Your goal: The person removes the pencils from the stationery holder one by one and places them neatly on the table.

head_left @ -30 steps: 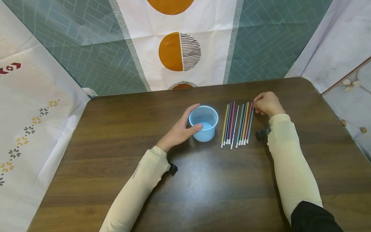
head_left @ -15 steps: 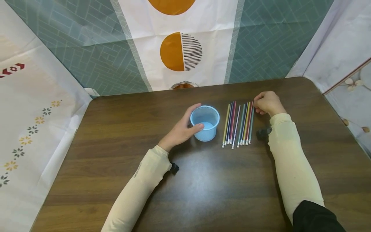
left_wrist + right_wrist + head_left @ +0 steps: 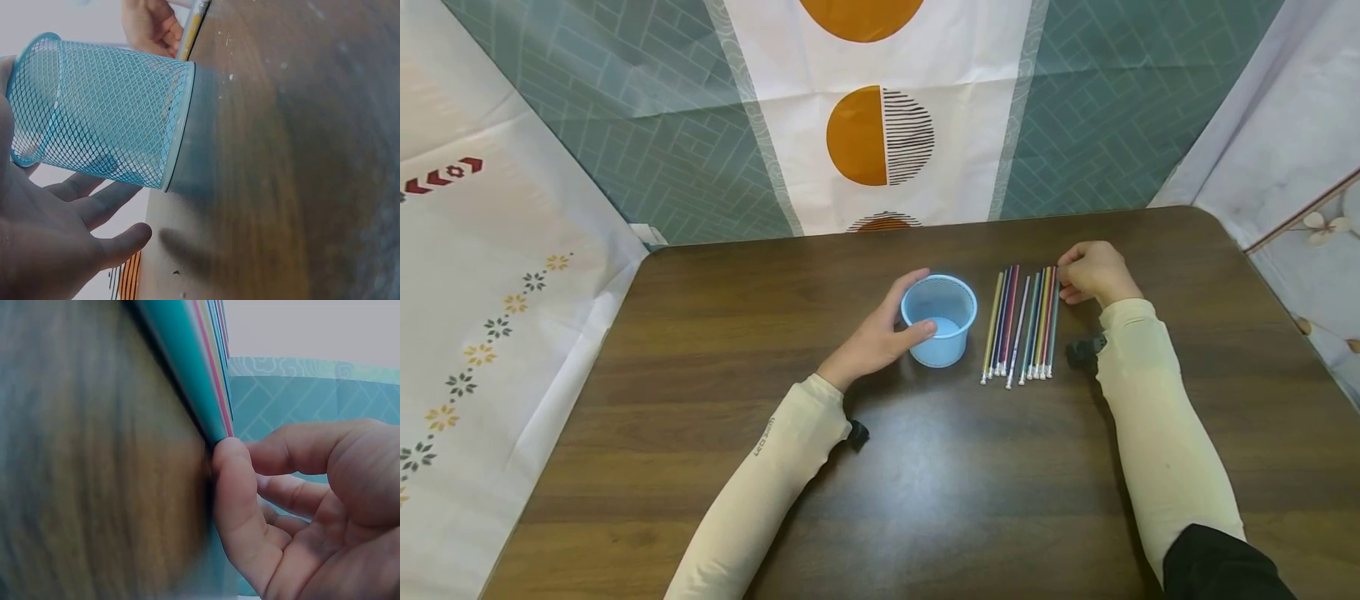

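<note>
A light blue mesh pencil cup (image 3: 942,351) stands upright on the table, nothing showing inside it. My left hand (image 3: 877,335) holds it from the left, thumb at the near rim and fingers along the far side. The left wrist view shows the cup's mesh wall (image 3: 112,112) with several fingers behind it. Right of the cup, several colored pencils (image 3: 1009,321) with white eraser ends lie side by side, erasers toward me. At the row's right end my right hand (image 3: 1096,273) pinches the far tip of a teal pencil (image 3: 181,356) between thumb and index finger.
Everything lies on a dark brown wooden table (image 3: 910,500). A teal and white patterned cloth (image 3: 962,150) hangs beyond its far edge. White printed cloths (image 3: 505,275) hang at both sides.
The head view has shifted slightly, so everything sits a little further right. Both hands, the cup and the pencils keep nearly the same places relative to each other.
</note>
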`<state>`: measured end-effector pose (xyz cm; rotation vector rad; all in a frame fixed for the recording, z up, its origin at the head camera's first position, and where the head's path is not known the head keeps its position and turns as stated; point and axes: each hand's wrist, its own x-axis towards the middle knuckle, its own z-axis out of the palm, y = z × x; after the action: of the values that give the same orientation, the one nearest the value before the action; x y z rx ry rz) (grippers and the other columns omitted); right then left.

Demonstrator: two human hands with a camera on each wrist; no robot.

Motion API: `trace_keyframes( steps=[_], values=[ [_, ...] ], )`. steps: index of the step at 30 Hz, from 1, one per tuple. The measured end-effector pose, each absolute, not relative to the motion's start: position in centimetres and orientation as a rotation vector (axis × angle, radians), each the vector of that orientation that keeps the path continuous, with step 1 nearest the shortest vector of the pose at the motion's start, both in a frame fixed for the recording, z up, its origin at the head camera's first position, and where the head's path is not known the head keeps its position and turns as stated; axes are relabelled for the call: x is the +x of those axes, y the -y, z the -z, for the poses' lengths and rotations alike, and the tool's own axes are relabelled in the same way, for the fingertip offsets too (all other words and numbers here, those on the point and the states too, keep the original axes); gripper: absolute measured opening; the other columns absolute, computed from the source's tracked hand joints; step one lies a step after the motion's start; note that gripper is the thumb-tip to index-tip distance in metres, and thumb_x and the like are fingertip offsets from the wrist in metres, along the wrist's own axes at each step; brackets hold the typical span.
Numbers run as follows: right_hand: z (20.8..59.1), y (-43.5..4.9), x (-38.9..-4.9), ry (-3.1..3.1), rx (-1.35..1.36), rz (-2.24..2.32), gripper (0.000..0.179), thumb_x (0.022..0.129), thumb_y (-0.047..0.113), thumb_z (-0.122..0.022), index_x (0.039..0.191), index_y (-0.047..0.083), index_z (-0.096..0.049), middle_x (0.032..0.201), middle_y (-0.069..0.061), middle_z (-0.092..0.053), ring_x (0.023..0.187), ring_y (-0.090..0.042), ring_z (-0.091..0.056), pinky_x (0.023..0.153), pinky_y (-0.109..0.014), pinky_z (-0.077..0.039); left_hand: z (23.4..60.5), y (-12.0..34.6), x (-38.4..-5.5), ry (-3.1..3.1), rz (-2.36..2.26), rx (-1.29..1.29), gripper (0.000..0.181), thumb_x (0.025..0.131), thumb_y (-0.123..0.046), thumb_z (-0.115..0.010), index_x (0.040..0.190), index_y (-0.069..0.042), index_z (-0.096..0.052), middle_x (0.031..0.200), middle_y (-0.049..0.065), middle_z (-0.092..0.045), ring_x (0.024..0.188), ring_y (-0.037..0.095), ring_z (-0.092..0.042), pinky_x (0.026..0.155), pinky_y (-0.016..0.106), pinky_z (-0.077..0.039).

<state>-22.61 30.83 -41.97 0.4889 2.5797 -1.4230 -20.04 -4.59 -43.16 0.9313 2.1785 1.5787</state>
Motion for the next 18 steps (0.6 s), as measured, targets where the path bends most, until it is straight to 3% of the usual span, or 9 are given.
trace_keyframes(
  steps=[13, 15, 18],
  values=[
    [42.02, -30.80, -22.68, -2.572, 0.502, 1.425, 0.026, 0.097, 0.000, -0.054, 0.121, -0.010, -0.051, 0.103, -0.024, -0.052, 0.061, -0.020, -0.064, 0.059, -0.034, -0.059, 43.08, 4.42, -20.13, -2.193, -1.558, 0.931, 0.075, 0.098, -0.027, -0.066, 0.159, -0.026, -0.022, 0.150, 0.004, -0.037, 0.133, 0.026, -0.043, 0.105, 0.055, -0.039],
    [42.01, -30.86, -22.59, -2.576, 0.500, 1.419, 0.028, 0.098, 0.004, -0.053, 0.123, -0.009, -0.050, 0.102, -0.024, -0.052, 0.062, -0.020, -0.064, 0.060, -0.034, -0.059, 43.15, 4.45, -20.14, -2.189, -1.555, 0.929, 0.076, 0.098, -0.031, -0.066, 0.159, -0.027, -0.021, 0.151, 0.004, -0.037, 0.133, 0.027, -0.043, 0.106, 0.055, -0.039],
    [42.05, -31.08, -22.34, -2.590, 0.478, 1.409, 0.032, 0.101, 0.011, -0.053, 0.125, -0.009, -0.049, 0.098, -0.024, -0.054, 0.064, -0.021, -0.064, 0.060, -0.034, -0.059, 43.29, 4.58, -20.13, -2.191, -1.547, 0.930, 0.085, 0.095, -0.052, -0.065, 0.161, -0.025, -0.018, 0.154, 0.005, -0.033, 0.135, 0.027, -0.041, 0.107, 0.054, -0.037]
  ],
)
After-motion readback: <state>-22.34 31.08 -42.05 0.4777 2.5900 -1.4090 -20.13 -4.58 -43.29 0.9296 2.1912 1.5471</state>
